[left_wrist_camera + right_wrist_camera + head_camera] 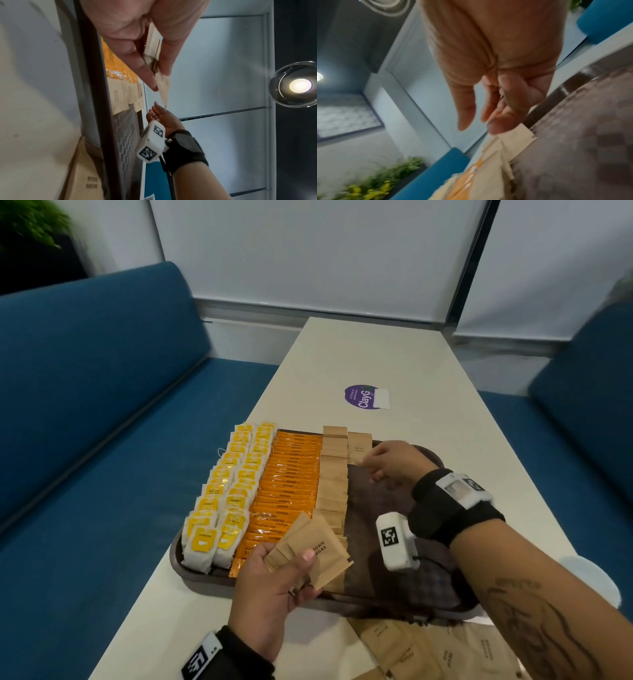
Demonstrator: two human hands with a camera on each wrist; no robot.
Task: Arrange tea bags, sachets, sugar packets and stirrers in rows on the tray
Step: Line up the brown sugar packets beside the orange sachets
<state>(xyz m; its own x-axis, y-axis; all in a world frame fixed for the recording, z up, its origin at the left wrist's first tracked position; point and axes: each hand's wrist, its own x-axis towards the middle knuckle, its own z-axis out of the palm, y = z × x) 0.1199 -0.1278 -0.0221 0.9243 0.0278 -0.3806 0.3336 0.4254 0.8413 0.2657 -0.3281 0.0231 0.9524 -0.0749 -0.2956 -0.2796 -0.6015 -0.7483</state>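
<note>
Left hand grips fanned brown sugar packets over tray near edge; right hand, fingers loosely extended, holds nothing, fingertips at far lone packet.

Café booth: blue benches, table

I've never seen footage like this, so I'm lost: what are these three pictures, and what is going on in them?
No machine here: a person wears three cameras, one on the head and one on each wrist. The head view looks down at a brown tray holding rows of yellow tea bags, orange coffee sachets and brown sugar packets. The left hand holds a small stack of sugar packets. The right hand, fingers relaxed, reaches toward a lone packet that starts a new row. The wrist views look along each hand.
</note>
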